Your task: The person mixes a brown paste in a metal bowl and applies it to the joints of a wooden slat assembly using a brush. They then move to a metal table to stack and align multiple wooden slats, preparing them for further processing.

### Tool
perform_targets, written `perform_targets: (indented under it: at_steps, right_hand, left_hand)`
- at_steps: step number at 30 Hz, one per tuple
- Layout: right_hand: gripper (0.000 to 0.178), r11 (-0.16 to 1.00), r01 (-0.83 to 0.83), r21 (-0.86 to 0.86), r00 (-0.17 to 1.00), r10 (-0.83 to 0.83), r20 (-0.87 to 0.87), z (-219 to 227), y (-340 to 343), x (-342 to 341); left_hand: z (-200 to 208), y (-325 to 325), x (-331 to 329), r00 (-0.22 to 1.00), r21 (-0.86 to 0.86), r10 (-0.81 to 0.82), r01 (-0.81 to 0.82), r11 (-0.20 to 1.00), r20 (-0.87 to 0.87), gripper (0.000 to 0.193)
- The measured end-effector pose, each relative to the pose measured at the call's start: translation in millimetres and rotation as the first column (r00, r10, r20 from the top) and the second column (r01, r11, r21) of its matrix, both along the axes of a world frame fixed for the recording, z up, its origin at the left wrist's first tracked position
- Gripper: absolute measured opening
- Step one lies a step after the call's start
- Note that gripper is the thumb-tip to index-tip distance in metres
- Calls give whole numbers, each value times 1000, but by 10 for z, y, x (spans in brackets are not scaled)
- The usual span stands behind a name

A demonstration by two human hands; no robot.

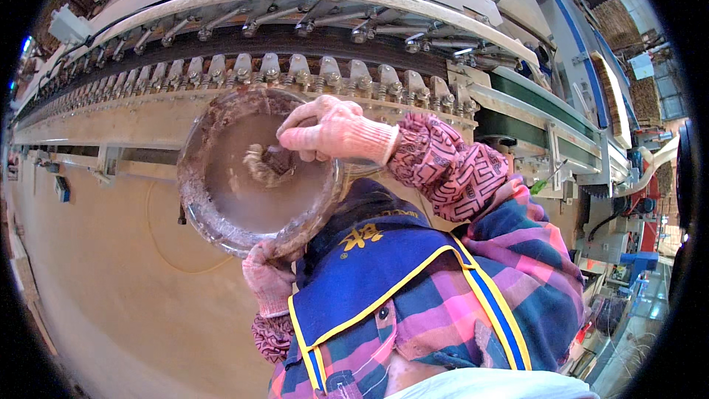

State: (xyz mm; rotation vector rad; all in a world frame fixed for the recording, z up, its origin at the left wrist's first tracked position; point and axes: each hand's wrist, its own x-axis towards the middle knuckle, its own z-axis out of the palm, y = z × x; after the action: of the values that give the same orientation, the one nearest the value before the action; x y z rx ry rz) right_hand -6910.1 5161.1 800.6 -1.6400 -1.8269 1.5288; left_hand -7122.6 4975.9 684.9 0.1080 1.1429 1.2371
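Bent right arm [452,170], right grip [332,130] curled beyond left grip [269,275]

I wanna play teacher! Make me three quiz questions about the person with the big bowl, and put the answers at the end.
1. Fill the gap: The ____ hand grips the bottom edge of the bowl in the picture.

2. Pick one: What does the right hand hold?
A) a hammer
B) a bristly, brush-like tool
C) a spoon

3. True or false: The person's apron is plain red all over.

Key:
1. Left; the left hand is at the rim.
2. B; its bristly end is in the murky brown liquid.
3. False; the apron is dark blue with yellow edging.
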Motion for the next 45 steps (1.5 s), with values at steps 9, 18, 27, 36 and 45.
perform_targets:
  at_steps: [9, 18, 27, 36, 45]
  right_hand:
    - [31, 686, -347, 639, 934, 315, 169, -226, -330, 75]
    - [31, 991, 127, 29, 940, -112, -322, 149, -575, -536]
    - [30, 968, 239, -83, 904, -253, -346, 386, -855, -1243]
    - [32, 961, 277, -8, 905, -264, -333, 95, -1028, -2531]
    - [38, 840, 517, 167, 725, -326, -606, 161, -461, -4057]
  left_hand:
    - [107, -15, -180, 999, 52, 23, -25, 998, 42, 23]
    - [338, -188, -685, 988, 37, 29, -35, 999, 152, 30]
    - [438, -398, -1439, 929, 25, 48, -62, 998, 368, 21]
    - [15, -590, -2858, 949, 152, -134, 94, 984, 284, 32]
    - [-165, -894, -4245, 995, 224, -61, 43, 974, 75, 32]
